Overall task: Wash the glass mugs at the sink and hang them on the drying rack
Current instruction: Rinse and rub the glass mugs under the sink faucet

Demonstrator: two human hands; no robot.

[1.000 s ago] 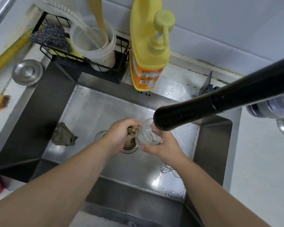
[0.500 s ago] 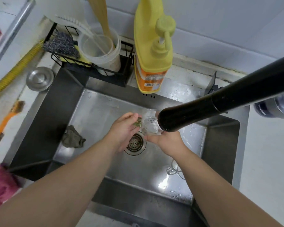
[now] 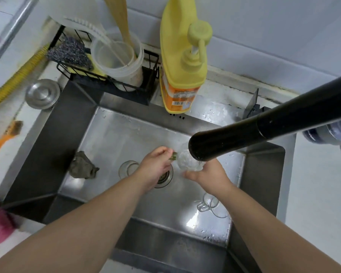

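A clear glass mug (image 3: 187, 161) lies tilted under the black faucet head (image 3: 209, 144), over the steel sink (image 3: 110, 134). My right hand (image 3: 209, 175) cups it from below. My left hand (image 3: 156, 164) pinches a greenish scouring pad (image 3: 173, 156) against the mug's mouth. A second glass mug (image 3: 127, 168) stands on the sink floor left of the drain, partly behind my left wrist. A third mug (image 3: 210, 204) lies on the sink floor at the right, near my right forearm. No drying rack is in view.
A crumpled grey cloth (image 3: 82, 166) lies at the sink's left. Behind the sink stand a yellow soap pump bottle (image 3: 182, 66) and a black wire caddy (image 3: 106, 81) with a plastic tub and steel wool. A round metal lid (image 3: 41, 93) sits on the left counter.
The view has shifted, so the sink sits lower and more to the right. Both hands stay on the mug under the faucet; the left hand has pulled back slightly at its mouth.
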